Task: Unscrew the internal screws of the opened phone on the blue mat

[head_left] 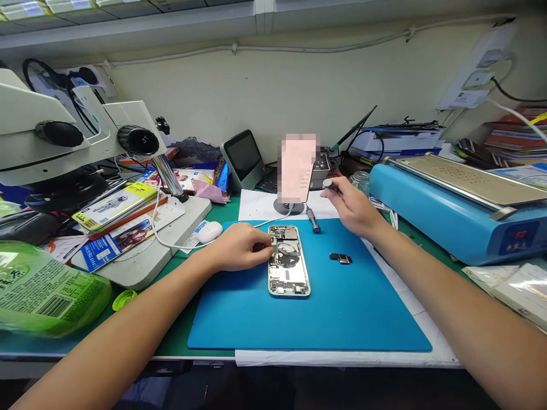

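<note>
An opened phone (294, 279) lies face up on the blue mat, its inner boards, screws and round coil exposed. My left hand (241, 247) is closed at its upper left edge, fingertips against the frame. Up and to the right, over the far edge of the mat, my right hand (352, 208) grips a short grey screwdriver (329, 184); only its round end shows well, and its tip is hidden. A second grey screwdriver (314, 221) lies between that hand and the phone. Right of the phone is a small dark phone part (341, 258).
A pink-screened phone (297, 171) stands on a round base behind the blue mat (256, 324). On the left are a microscope (137, 139), a white mouse (209, 231) and a green bottle (51, 290). A blue heating plate machine (440, 210) borders the right.
</note>
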`<state>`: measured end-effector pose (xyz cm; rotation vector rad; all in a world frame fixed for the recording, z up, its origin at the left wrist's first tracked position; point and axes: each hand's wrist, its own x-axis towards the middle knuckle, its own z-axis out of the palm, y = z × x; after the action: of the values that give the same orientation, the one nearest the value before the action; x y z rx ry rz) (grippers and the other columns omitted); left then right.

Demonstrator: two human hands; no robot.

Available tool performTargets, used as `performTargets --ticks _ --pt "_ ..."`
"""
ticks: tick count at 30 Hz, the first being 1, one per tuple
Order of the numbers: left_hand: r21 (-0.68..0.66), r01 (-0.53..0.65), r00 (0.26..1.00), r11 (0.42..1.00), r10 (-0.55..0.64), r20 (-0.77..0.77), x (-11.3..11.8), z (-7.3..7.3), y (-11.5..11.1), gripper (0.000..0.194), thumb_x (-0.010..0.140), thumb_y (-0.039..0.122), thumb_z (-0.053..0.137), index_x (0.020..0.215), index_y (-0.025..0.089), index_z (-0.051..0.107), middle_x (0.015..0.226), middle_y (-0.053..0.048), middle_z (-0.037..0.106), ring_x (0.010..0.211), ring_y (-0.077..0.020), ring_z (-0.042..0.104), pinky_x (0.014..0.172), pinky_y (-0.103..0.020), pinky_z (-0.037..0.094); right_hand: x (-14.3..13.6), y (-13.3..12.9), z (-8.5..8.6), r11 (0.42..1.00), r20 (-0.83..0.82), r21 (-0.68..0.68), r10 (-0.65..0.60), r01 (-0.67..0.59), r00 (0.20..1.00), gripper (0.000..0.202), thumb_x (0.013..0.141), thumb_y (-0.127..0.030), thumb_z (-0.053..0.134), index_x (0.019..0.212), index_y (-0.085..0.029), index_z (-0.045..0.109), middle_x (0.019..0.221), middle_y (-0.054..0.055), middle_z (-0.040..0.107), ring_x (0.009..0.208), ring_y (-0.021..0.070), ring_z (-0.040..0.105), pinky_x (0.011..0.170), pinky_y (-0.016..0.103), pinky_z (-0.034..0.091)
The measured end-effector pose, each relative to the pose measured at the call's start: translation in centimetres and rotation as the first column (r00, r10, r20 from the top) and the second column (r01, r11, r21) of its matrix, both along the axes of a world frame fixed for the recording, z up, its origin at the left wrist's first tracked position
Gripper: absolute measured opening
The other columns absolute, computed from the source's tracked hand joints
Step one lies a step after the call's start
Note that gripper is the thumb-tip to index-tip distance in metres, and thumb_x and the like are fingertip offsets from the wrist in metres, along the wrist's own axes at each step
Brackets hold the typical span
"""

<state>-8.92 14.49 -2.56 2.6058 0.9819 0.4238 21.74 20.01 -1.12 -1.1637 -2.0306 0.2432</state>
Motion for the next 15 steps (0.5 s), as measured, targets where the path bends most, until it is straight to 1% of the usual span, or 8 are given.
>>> performTargets --ticks 2,5,6,8,10,11,12,15 --pt "0.001 0.001 1.000 1.000 -0.001 0.000 0.0 -0.1 0.1 0.030 0.097 0.033 0.054 0.070 0.021 0.061 0.059 0.002 0.053 0.055 -0.0135 0.042 0.056 -0.029 0.026 -0.4 -0.6 0.2 0.999 -0.087 0.034 0.009 -0.006 0.996 0.025 0.106 -0.045 0.041 0.109 -0.026 0.058 0.090 0.005 0.064 0.081 0.0239 0.061 0.074 0.037 0.050" --pt "0.000 0.001 1.000 1.000 -0.001 -0.002 -0.1 -0.1 0.1 0.030 0.097 0.034 0.054 0.070 0.021 0.061 0.059 0.002 0.055 0.055 -0.0137 0.042 0.056 -0.029 0.026 -0.7 -1.3 0.3 0.999 -0.151 0.033 0.044 -0.040 0.988 0.049 0.109 -0.058 0.026 0.097 -0.026 0.060 0.068 0.000 0.049 0.060 0.0198 0.048 0.058 0.033 0.042" --pt "-0.001 -0.001 1.000 1.000 0.001 -0.002 -0.1 -0.1 0.1 0.030 0.097 0.034 0.054 0.070 0.021 0.061 0.060 0.002 0.055 0.056 -0.0137 0.043 0.057 -0.029 0.026 -0.8 -1.4 0.3 0.999 -0.156 0.028 0.051 -0.047 0.986 0.052 0.108 -0.064 0.026 0.092 -0.026 0.059 0.064 -0.002 0.046 0.056 0.0187 0.045 0.055 0.032 0.040" --pt "-0.004 -0.003 1.000 1.000 0.003 -0.002 -0.1 0.0 0.2 0.030 0.097 0.034 0.054 0.071 0.020 0.062 0.060 0.001 0.057 0.056 -0.0135 0.045 0.057 -0.029 0.026 -1.2 -1.6 0.2 0.999 -0.154 0.029 0.047 -0.043 0.987 0.048 0.101 -0.072 0.045 0.088 -0.027 0.056 0.061 -0.003 0.050 0.051 0.0167 0.043 0.052 0.031 0.036" --pt "-0.008 0.000 1.000 1.000 0.000 -0.002 -0.1 0.1 0.2 0.029 0.096 0.034 0.055 0.072 0.020 0.063 0.061 0.001 0.059 0.055 -0.0131 0.046 0.057 -0.029 0.026 -1.8 -1.9 0.1 0.999 -0.139 0.038 0.044 -0.039 0.989 0.047 0.087 -0.071 0.072 0.086 -0.027 0.054 0.064 -0.002 0.058 0.051 0.0161 0.047 0.052 0.030 0.036" --pt "-0.009 0.002 1.000 1.000 -0.002 0.000 0.0 0.2 0.2 0.029 0.096 0.034 0.055 0.073 0.020 0.063 0.062 0.001 0.060 0.055 -0.0129 0.047 0.057 -0.029 0.026 -2.2 -2.2 0.1 0.998 -0.130 0.040 0.052 -0.047 0.990 0.048 0.082 -0.068 0.079 0.086 -0.027 0.054 0.065 -0.002 0.060 0.052 0.0161 0.048 0.052 0.030 0.037" --pt "-0.010 0.004 1.000 1.000 -0.004 0.002 0.0 0.2 0.2 0.029 0.096 0.034 0.054 0.073 0.020 0.063 0.063 0.001 0.060 0.056 -0.0128 0.047 0.057 -0.029 0.026 -2.6 -2.5 0.1 0.997 -0.122 0.041 0.067 -0.062 0.990 0.048 0.080 -0.065 0.082 0.085 -0.028 0.054 0.064 -0.003 0.059 0.051 0.0159 0.048 0.052 0.030 0.037" --pt "-0.006 0.007 1.000 1.000 -0.007 0.009 0.0 0.3 0.1 0.029 0.097 0.033 0.054 0.072 0.020 0.063 0.061 0.001 0.059 0.055 -0.0126 0.046 0.057 -0.029 0.025 -3.9 -4.2 0.2 0.991 -0.106 0.040 0.133 -0.130 0.985 0.040 0.084 -0.058 0.081 0.081 -0.027 0.055 0.058 -0.006 0.052 0.047 0.0133 0.042 0.051 0.030 0.034"
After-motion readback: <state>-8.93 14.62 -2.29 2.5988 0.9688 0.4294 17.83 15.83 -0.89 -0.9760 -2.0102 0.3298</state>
